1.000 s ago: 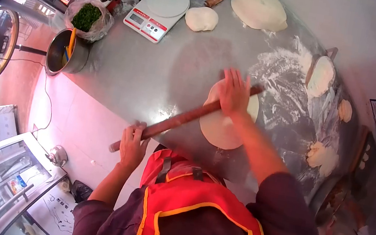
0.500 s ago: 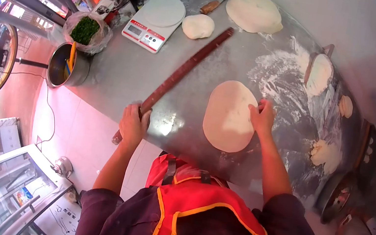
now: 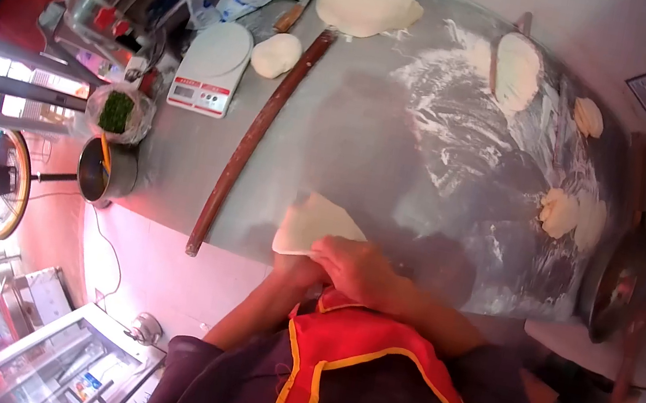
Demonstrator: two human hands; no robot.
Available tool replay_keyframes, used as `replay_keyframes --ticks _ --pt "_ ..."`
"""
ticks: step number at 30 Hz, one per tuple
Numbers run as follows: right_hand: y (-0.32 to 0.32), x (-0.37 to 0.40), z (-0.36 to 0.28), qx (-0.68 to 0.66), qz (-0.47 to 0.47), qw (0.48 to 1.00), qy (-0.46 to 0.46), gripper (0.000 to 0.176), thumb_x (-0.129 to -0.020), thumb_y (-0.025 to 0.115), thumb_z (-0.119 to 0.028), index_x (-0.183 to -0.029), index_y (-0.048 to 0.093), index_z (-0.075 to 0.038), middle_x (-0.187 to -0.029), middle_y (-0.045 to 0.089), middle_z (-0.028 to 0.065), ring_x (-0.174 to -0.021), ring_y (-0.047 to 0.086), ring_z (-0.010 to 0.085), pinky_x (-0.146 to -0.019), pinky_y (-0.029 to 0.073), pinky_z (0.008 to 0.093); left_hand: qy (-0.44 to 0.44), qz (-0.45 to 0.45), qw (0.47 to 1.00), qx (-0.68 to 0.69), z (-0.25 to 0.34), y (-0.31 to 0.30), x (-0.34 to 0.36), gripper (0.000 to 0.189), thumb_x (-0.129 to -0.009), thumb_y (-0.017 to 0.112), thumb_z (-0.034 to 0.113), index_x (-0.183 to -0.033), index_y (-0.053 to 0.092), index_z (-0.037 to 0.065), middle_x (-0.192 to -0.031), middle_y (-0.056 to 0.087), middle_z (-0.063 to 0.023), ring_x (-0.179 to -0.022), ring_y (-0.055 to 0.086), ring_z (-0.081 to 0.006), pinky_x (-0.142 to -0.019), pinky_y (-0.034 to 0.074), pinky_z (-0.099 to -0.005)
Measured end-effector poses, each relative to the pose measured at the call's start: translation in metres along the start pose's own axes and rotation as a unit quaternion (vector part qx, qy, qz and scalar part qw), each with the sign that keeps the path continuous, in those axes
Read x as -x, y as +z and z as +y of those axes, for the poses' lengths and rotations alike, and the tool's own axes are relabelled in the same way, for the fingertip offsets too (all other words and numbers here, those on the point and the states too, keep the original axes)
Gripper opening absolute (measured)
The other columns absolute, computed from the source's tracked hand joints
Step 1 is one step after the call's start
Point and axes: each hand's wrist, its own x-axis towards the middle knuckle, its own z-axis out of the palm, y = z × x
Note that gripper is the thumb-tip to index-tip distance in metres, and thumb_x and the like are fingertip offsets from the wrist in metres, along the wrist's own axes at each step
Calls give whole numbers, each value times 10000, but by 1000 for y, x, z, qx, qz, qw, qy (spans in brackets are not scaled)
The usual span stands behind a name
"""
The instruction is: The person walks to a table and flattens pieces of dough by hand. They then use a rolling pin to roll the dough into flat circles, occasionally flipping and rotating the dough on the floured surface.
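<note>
A flat dough sheet [image 3: 317,226] is held at the table's front edge, close to the apron. My right hand [image 3: 355,265] has its fingers closed on the near edge of the sheet. Just beside it, my left hand [image 3: 299,270] is under the dough's near side, and its fingers are hidden. The long brown rolling pin [image 3: 261,140] lies by itself on the metal table [image 3: 165,175], left of the dough.
At the back are a large dough piece [image 3: 366,2], a dough ball [image 3: 277,55] and a white scale [image 3: 213,68]. Bowl of greens [image 3: 117,112] and metal pot [image 3: 110,173] stand left. Floured dough [image 3: 518,72], scraps [image 3: 558,214] and a dark pan [image 3: 612,288] are right.
My left hand has let go of the rolling pin and moved right to the dough. The sheet has been lifted and drawn toward the apron by my hands. The view has shifted.
</note>
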Motion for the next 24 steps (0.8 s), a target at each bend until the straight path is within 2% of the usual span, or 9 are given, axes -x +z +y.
replay_keyframes --ticks 3,5,8,10,12,15,18,19,24 --pt "-41 12 -6 -52 134 978 154 101 -903 649 -111 -977 588 -79 -878 656 109 -749 660 262 -672 527 363 19 -63 995 79 42 29 -27 364 -1011 507 265 -1296 492 38 -1217 586 -93 -1105 575 -254 -965 467 -402" --pt "-71 19 15 -158 285 916 233 119 -900 663 -77 -984 582 -53 -884 658 73 -750 649 185 -676 529 314 -120 -28 969 215 50 59 -63 403 -1007 516 277 -1321 477 28 -1229 582 -96 -1117 568 -266 -977 456 -400" --pt "-112 35 80 -391 481 747 242 222 -890 670 -38 -1079 559 2 -945 637 38 -809 625 122 -683 526 270 -15 -23 989 -143 48 108 -125 545 -960 579 283 -1376 427 -35 -1277 570 -158 -1179 548 -292 -1014 435 -405" --pt "-129 60 143 -350 513 719 312 330 -872 687 -53 -1158 534 12 -970 634 80 -824 627 144 -681 523 275 33 9 938 -345 -10 103 -158 619 -908 643 288 -1382 420 -42 -1284 574 -199 -1195 553 -313 -1000 443 -404" --pt "-143 93 222 -290 500 727 370 377 -859 697 -65 -1183 521 14 -996 635 101 -839 628 154 -685 521 278 11 8 859 -512 -57 94 -192 664 -864 691 292 -1378 426 -34 -1248 599 -229 -1171 581 -329 -968 467 -411" --pt "-153 85 246 -260 511 709 410 445 -834 715 -81 -1213 505 20 -1021 639 133 -862 630 176 -711 524 299 -122 2 898 -423 -48 123 -200 637 -826 721 332 -1309 504 -23 -1159 652 -233 -1088 633 -350 -896 506 -436" --pt "-157 76 264 -182 492 723 449 486 -816 725 -79 -1229 493 28 -1037 643 150 -878 631 200 -745 525 321 -165 -36 843 -511 -61 147 -212 532 -793 735 372 -1114 629 -39 -981 712 -189 -943 692 -310 -844 525 -414" --pt "-156 76 271 -142 473 734 466 495 -811 727 -76 -1233 490 30 -1043 643 154 -882 632 207 -755 525 327 -126 -27 829 -544 -67 154 -206 444 -781 723 395 -1015 684 19 -945 714 -168 -935 687 -316 -815 526 -416" --pt "-116 84 259 -124 469 765 424 488 -804 723 -88 -1221 498 27 -1035 647 154 -903 642 210 -780 525 344 -86 -46 828 -552 -76 114 -171 397 -794 709 392 -1018 688 65 -919 709 -140 -858 674 -313 -747 514 -418"
